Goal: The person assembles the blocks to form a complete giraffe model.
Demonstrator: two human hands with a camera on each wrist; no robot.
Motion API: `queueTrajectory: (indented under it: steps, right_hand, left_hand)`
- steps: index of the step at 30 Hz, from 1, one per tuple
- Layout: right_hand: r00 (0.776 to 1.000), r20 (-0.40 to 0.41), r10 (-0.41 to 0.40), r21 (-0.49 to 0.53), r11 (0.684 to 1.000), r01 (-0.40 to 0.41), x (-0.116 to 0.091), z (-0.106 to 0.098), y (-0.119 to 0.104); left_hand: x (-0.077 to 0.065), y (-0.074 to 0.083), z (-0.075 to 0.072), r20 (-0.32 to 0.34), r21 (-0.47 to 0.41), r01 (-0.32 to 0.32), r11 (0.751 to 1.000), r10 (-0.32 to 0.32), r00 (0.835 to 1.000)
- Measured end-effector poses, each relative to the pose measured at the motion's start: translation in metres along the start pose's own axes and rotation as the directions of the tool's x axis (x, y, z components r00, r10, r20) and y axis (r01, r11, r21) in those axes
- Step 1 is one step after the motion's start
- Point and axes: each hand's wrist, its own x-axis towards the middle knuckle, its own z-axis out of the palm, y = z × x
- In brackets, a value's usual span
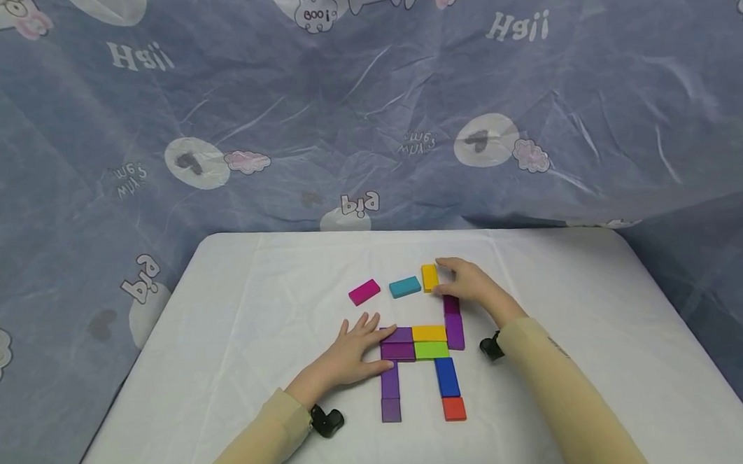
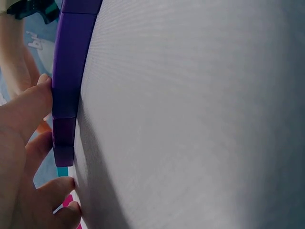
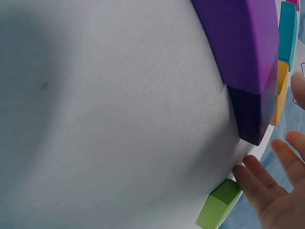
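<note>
Flat rectangular blocks form a joined figure on the table. My left hand (image 1: 351, 353) lies spread at its left edge, index fingertip at the upper purple block (image 1: 397, 336) and thumb by the purple leg block (image 1: 389, 381). In the left wrist view, the left fingers (image 2: 40, 150) are apart along the purple blocks (image 2: 71, 67). My right hand (image 1: 471, 283) is at the top right, fingers apart, thumb and index tips beside a loose yellow block (image 1: 429, 278). Below them is a dark purple block (image 1: 452, 305). The right wrist view shows a green block (image 3: 219, 205) beside the right fingertips.
A magenta block (image 1: 365, 292) and a teal block (image 1: 404, 287) lie loose above the figure. Its body includes yellow (image 1: 429, 333) and lime (image 1: 431, 350) blocks; the right leg is blue (image 1: 447, 377) and red (image 1: 454, 408). A patterned blue-grey sheet (image 1: 340, 107) hangs behind the white table (image 1: 254, 287).
</note>
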Motion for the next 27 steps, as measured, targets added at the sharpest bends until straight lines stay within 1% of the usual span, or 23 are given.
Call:
queueTrajectory:
  steps: [4, 7, 12, 18, 24, 27]
  right_hand:
    - [0.999, 0.009, -0.034, -0.018, 0.999, 0.034, 0.002, 0.002, -0.002]
    - [0.999, 0.020, -0.044, -0.022, 0.999, 0.044, 0.003, 0.003, -0.005]
    - [1.000, 0.021, -0.013, -0.054, 0.998, 0.014, 0.004, 0.005, -0.010]
    - [1.000, -0.010, 0.006, -0.073, 0.997, -0.007, 0.007, 0.006, -0.013]
    - [0.998, -0.055, 0.010, -0.185, 0.983, -0.020, 0.011, 0.003, -0.012]
    - [0.997, -0.065, 0.032, -0.208, 0.977, -0.045, 0.013, 0.002, -0.008]
  left_hand:
    - [0.000, 0.000, 0.001, 0.006, 0.006, 0.012, 1.000, -0.012, 1.000]
    - [0.000, 0.000, 0.002, -0.001, 0.009, 0.005, 1.000, -0.005, 1.000]
    - [0.001, -0.001, 0.002, 0.000, 0.011, -0.005, 1.000, 0.005, 1.000]
    - [0.001, -0.001, 0.001, -0.005, 0.008, -0.002, 1.000, 0.002, 1.000]
    - [0.001, -0.002, 0.002, -0.005, 0.011, -0.001, 1.000, 0.001, 1.000]
    - [0.001, -0.002, 0.002, -0.004, 0.009, -0.001, 1.000, 0.001, 1.000]
